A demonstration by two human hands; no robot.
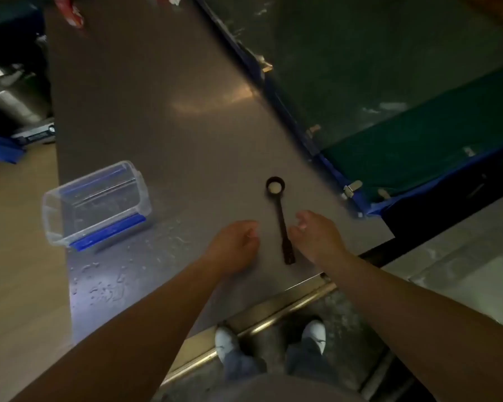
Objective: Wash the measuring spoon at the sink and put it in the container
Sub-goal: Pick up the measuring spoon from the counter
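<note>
- A grey worktop (pixel 163 117) was seen from above, running away from the person, whose two bare forearms were stretched out over its near edge.
- A dark measuring spoon (pixel 280 216) was laid flat on the worktop near that near edge, its bowl pointed away and its handle pointed back toward the person.
- Something pale was seen in the spoon's bowl, so the spoon was judged to be unwashed.
- The left hand (pixel 233 246) was held just left of the handle, fingers loosely curled together, with nothing gripped.
- The right hand (pixel 317 236) was held just right of the handle, fingers slightly apart and bent; whether the spoon was touched could not be told, but it was not clasped.
- A clear plastic container (pixel 96 204) with blue trim was placed at the worktop's left edge, well apart from the spoon, with nothing seen inside it.
- Water droplets (pixel 105 285) were scattered over the near left corner of the worktop.
- No sink could be made out with certainty.
- The task was judged to be at its start: picking up, washing and placing in the container were all left to be done.
</note>
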